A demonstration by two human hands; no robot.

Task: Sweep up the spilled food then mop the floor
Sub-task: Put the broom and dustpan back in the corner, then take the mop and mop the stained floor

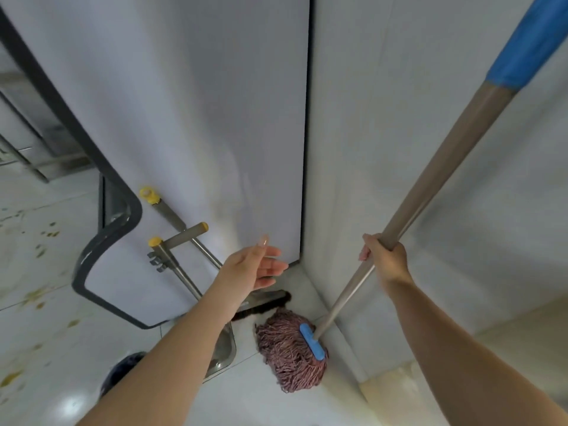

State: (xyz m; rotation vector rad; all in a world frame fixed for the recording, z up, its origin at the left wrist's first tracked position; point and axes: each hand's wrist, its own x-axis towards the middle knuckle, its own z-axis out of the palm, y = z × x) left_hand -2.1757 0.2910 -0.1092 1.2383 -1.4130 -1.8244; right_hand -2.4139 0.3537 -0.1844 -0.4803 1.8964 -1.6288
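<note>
A corner of pale grey-white wall panels (399, 149) fills the upper view, with a dark vertical seam (305, 149) running down between two panels. A panel with a dark rounded border (92, 265) juts out at the left. The floor (46, 333) is glossy white tile, spotted with yellowish stains near the left edge and catching a bright reflection of light. Metal furniture legs (18, 155) stand at the far left.

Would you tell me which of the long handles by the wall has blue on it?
The mop handle gripped by the right hand; its upper end is blue, while the handles leaning further left have yellow caps.
</note>
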